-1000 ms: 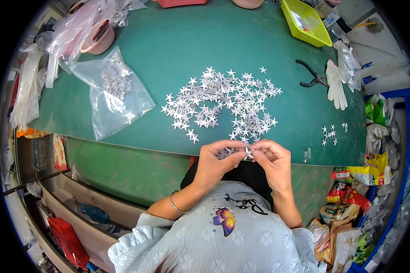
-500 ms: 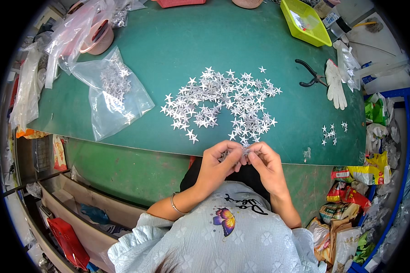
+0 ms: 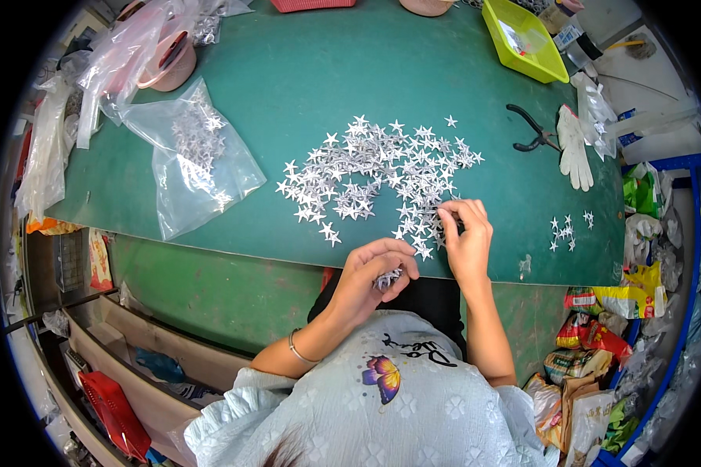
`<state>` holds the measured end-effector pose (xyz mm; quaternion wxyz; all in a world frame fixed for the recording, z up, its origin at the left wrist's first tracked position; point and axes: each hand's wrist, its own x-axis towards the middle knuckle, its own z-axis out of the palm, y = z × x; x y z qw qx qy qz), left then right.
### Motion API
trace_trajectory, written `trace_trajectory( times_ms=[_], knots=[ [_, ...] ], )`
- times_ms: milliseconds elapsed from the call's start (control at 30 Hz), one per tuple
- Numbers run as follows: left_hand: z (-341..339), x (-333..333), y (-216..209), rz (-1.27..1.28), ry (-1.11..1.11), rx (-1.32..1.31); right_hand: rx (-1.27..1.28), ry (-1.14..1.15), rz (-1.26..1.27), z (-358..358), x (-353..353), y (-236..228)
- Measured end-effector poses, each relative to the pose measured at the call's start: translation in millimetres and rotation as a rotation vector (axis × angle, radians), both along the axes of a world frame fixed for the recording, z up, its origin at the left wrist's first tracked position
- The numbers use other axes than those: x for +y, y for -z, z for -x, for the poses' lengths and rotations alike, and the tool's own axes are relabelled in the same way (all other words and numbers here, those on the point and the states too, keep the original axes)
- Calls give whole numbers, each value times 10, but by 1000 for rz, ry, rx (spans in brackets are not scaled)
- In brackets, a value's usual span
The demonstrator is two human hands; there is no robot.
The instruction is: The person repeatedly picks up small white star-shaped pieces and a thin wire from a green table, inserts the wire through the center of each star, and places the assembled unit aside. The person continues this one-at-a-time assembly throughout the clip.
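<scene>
A loose pile of small silver stars (image 3: 350,167) is spread over the middle of the green table (image 3: 304,78). My left hand (image 3: 374,272), just off the front edge, has its fingers curled around several silver stars (image 3: 387,279) cupped in the palm. My right hand (image 3: 466,233) reaches over the table at the pile's near right side. Its thumb and fingertips are drawn together at the stars there; whether a star is between them is too small to make out.
A clear plastic bag (image 3: 199,159) with more stars lies to the left. On the right are black-handled pliers (image 3: 531,128), a white glove (image 3: 575,152) and a small separate group of stars (image 3: 563,232). A yellow-green basket (image 3: 526,47) stands at the far right.
My hands were together at the table's front edge and have come apart. The right one has moved forward to the pile; the left has drawn slightly back, showing the stars in its palm.
</scene>
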<state>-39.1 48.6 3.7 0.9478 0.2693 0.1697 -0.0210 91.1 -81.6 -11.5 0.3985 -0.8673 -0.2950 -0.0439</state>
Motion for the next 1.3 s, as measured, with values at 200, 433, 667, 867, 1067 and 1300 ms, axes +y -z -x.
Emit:
trace_trajectory(
  times_ms=[200, 433, 667, 867, 1067, 1300],
  knots=[
    [-57, -46, 38, -68, -34, 94, 456, 164, -379, 40, -208, 139],
    [-342, -294, 18, -422, -28, 142, 580, 12, -500, 159, -432, -255],
    [-651, -797, -384, -961, 343, 197, 177, -4, -735, 137, -921, -225],
    [-986, -1249, -248, -976, 464, 202, 225, 240, -891, 216, -1422, -183],
    [-1183, -1758, -322, -1554, 575, -452, 180, 407, -853, 159, -1871, -123],
    [-1468, -2206, -87, -988, 611, -142, -331, 616, -621, 131, -2329, -52]
  ],
)
